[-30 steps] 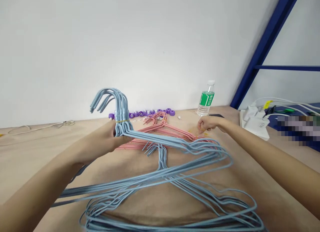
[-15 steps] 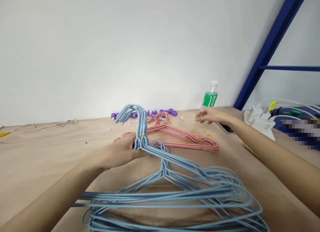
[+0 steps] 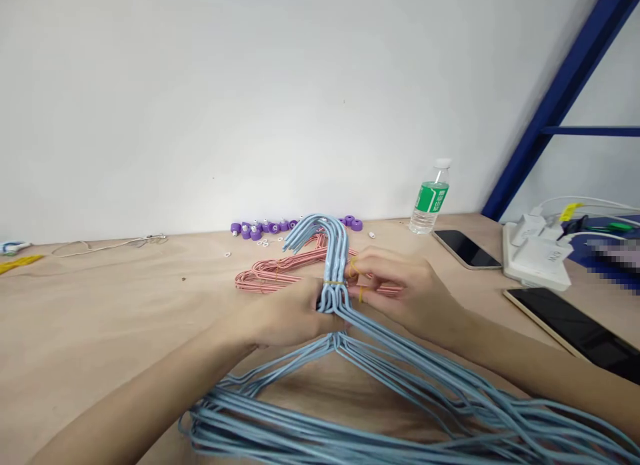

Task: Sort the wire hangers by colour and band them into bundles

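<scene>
Blue wire hangers (image 3: pixel 333 278) sit in one big bunch, and their hooks stand up and curve over to the left. The left hand (image 3: pixel 285 315) is closed tight around the necks of the bunch, just under a yellow rubber band (image 3: pixel 330 282). The right hand (image 3: pixel 405 295) is close beside it, partly closed, and its fingers (image 3: pixel 373 268) pinch another yellow rubber band (image 3: pixel 356 278) right next to the necks. The two hands almost meet, with the bunch between them. Below the hands, the wide blue hanger bottoms fan out toward us and run off the bottom edge of the view. They lie on a tan table top (image 3: pixel 100 325), which goes a long way out to the left of the left arm. Pink wire hangers (image 3: pixel 270 278) lie flat behind the blue bunch, and part of them is hidden by it. Further back, near the far table edge, is a row of purple wheels (image 3: pixel 255 230), with tiny white rings (image 3: pixel 263 242) just in front. A water bottle (image 3: pixel 430 201) stands upright by the white wall (image 3: pixel 300 98). To the right, a phone (image 3: pixel 467 248) lies near a white power strip (image 3: pixel 535 258), and a dark tablet (image 3: pixel 570 325) lies with one corner past the edge of the view. A blue metal frame (image 3: pixel 565 111) leans up at the far right corner.
</scene>
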A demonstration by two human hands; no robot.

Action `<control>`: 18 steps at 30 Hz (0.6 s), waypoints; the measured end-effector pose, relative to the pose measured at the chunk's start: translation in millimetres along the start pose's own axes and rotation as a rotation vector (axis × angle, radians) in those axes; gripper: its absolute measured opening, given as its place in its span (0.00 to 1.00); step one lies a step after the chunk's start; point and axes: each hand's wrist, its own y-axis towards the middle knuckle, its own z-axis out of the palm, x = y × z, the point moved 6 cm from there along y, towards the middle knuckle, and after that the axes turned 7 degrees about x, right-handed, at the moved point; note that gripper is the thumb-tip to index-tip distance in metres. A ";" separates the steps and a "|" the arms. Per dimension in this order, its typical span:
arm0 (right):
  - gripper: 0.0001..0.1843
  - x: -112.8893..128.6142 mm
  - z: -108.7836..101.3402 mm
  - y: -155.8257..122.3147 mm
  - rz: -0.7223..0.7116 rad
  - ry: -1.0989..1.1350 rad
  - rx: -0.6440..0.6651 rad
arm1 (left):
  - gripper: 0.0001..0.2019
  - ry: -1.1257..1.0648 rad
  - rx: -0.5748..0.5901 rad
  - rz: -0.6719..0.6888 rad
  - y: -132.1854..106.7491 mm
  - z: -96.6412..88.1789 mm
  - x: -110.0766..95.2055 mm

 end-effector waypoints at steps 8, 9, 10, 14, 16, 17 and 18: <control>0.06 -33.1 -43.3 18.4 0.278 -0.181 -0.268 | 0.08 0.179 0.093 -0.044 0.6 26.8 -6.4; 0.06 -45.0 -47.8 26.0 0.371 -0.134 -0.270 | 0.08 0.188 0.120 0.005 0.6 31.5 -11.7; 0.06 -55.9 -48.5 34.5 0.436 -0.070 -0.245 | 0.08 0.193 0.134 0.047 0.5 34.3 -16.7; 0.08 -72.9 -3.3 66.3 0.411 0.375 0.279 | 0.07 0.243 0.159 0.073 1.3 35.3 -27.1; 0.09 -60.2 27.6 67.4 0.311 0.590 0.601 | 0.07 0.272 0.152 0.076 0.7 33.6 -31.1; 0.09 -52.0 40.3 64.5 0.268 0.632 0.726 | 0.08 0.283 0.133 0.079 0.0 32.3 -33.6; 0.08 -45.7 50.1 61.4 0.242 0.606 0.794 | 0.07 0.292 0.099 0.090 -1.3 30.3 -37.1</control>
